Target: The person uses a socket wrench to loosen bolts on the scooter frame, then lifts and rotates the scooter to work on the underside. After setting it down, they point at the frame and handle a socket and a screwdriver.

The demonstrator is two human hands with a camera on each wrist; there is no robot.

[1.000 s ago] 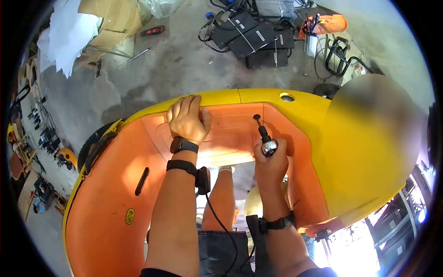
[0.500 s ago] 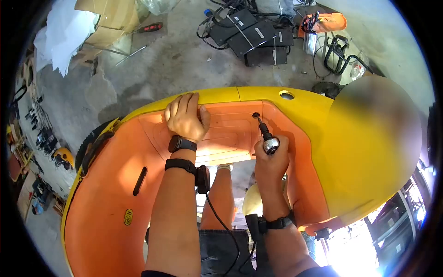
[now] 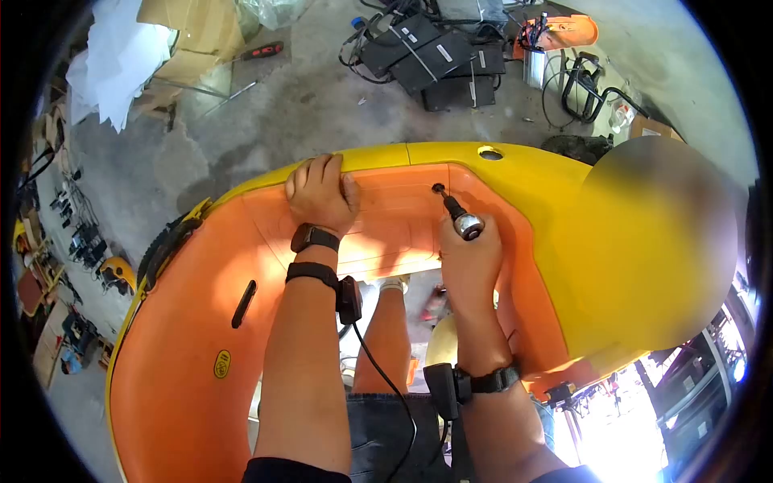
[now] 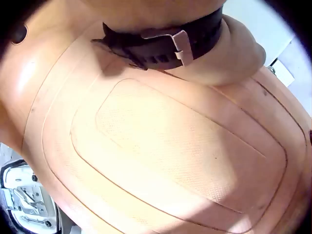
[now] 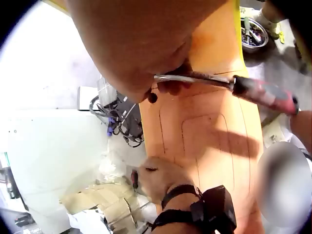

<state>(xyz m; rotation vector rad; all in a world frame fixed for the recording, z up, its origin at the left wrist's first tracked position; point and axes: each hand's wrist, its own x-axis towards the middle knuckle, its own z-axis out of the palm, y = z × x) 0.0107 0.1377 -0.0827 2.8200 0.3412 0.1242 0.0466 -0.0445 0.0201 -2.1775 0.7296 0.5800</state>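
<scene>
My left hand rests over the upper edge of the orange panel, fingers laid on the yellow rim. In the left wrist view that hand lies against the panel, its fingers hidden. My right hand grips a ratchet-like tool with a round chrome head. Its dark extension slants up and left to a dark hole near the panel's upper right corner. In the right wrist view, the tool's red and black handle sticks out past the right hand.
Black boxes with cables lie on the floor beyond the yellow rim. Cardboard and a red-handled screwdriver lie at upper left. Another person's leg or arm shows at the right wrist view's edge. A bowl of small parts stands nearby.
The shell has shifted slightly up and left in the head view. My right hand and the tool's chrome head have moved nearer the hole; the left hand keeps its place on the rim.
</scene>
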